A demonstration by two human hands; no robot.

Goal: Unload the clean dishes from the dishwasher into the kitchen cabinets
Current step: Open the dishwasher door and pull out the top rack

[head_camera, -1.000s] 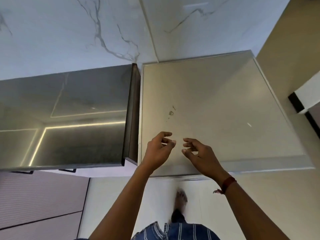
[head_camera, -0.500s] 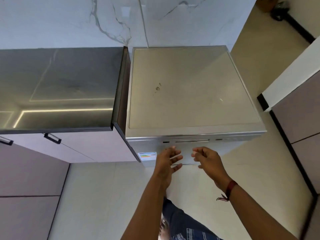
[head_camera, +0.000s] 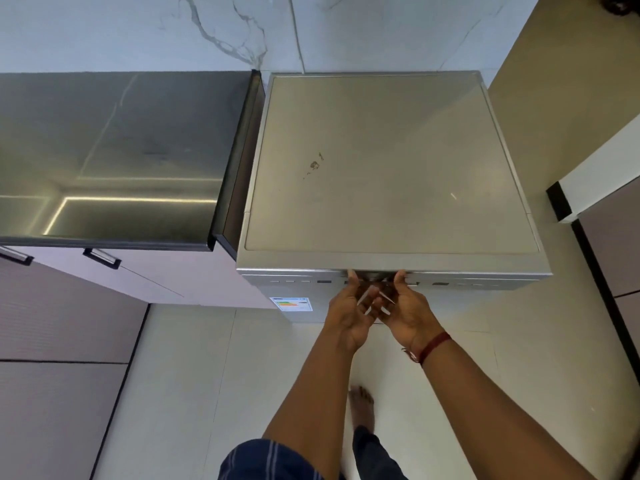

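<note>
The silver dishwasher (head_camera: 381, 168) stands below me with its door shut, seen from above. Its handle recess (head_camera: 375, 274) runs along the top front edge, among the control buttons. My left hand (head_camera: 349, 311) and my right hand (head_camera: 407, 311) are side by side, palms up, in front of the door. The fingers of both reach up and hook into the handle recess, and the thumbs touch the top edge. The fingertips are hidden inside the recess. No dishes are in view.
A dark glossy countertop (head_camera: 121, 150) adjoins the dishwasher on the left, with handled drawers (head_camera: 102, 258) beneath it. An energy label (head_camera: 291, 304) is stuck on the door. A white-topped cabinet (head_camera: 606, 188) stands at the right. My bare foot (head_camera: 360, 403) is on the tiled floor.
Both hands have moved forward from in front of the door to its top front edge and now hook into the handle recess. The view has tilted down slightly.
</note>
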